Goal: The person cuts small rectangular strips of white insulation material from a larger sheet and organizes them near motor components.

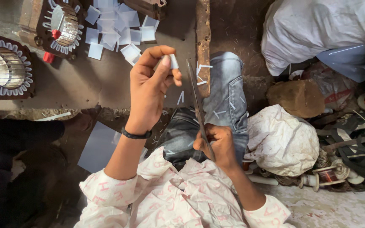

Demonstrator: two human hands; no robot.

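A small folded white paper piece (172, 61) is pinched between thumb and forefinger of the raised left hand (151, 86), wrist bent back. Large scissors (198, 105) are gripped by the right hand (219, 142) over a denim-clad knee (227, 90), their handles hidden in the closed fist. Cut white squares (113, 29) are scattered on the floor (85, 84) beyond.

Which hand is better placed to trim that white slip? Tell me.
Probably the right hand: it grips the long scissors, whose blades point up beside the white slip. The left hand is pinching that slip, so it can only steady it.
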